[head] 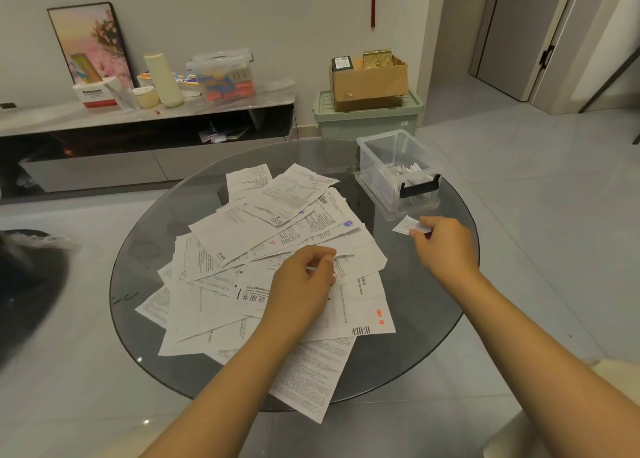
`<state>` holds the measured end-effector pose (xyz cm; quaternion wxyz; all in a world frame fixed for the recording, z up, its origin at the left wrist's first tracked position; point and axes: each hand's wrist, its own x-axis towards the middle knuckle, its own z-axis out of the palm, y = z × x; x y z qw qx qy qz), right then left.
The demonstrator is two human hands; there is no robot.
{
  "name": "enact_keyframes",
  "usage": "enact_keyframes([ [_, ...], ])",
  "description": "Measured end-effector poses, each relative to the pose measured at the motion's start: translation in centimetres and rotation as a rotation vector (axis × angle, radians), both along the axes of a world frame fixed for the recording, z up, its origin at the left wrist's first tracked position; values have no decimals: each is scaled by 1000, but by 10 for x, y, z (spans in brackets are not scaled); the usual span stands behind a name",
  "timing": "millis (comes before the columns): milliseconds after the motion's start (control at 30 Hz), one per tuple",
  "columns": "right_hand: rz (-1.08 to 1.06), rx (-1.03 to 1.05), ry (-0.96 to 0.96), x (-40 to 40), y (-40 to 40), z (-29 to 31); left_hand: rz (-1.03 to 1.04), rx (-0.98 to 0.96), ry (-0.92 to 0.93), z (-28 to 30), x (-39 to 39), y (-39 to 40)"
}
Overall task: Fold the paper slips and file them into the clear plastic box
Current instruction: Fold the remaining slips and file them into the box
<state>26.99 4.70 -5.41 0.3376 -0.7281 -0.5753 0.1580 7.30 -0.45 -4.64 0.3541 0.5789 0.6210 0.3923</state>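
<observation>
A small folded slip (408,224) is being pinched by the right hand (445,246) just in front of the clear plastic box (394,170), which is standing near the far right edge of the round glass desk (446,284). A few folded slips are already being kept inside the box, at its near end by the black latch (419,188). The pile of unfolded paper slips (270,249) is lying spread across the middle of the desk, and the left hand (301,291) is being rested on it with the fingers curled round the edge of a sheet; whether that sheet is truly being gripped cannot be told for certain.

The filing step appears to be in hand, with most of the pile not yet folded. For the next move, the folded slip is likely to need lifting over the near wall of the box and slotting upright beside the others, while the next sheet is being drawn from the pile.
</observation>
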Motion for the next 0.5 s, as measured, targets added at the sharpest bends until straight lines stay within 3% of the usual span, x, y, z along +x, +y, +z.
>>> enact_keyframes([
  [133,18,-26,-58,0,2,-4,-3,-8,-3,1,0,-1],
  [300,-49,-15,-495,4,2,-11,-6,-10,23,0,-1,0],
  [400,21,-38,-588,-1,5,-10,-6,-11,21,0,-1,0],
  [500,43,-68,-560,-6,7,-9,-12,-8,18,1,-3,-1],
])
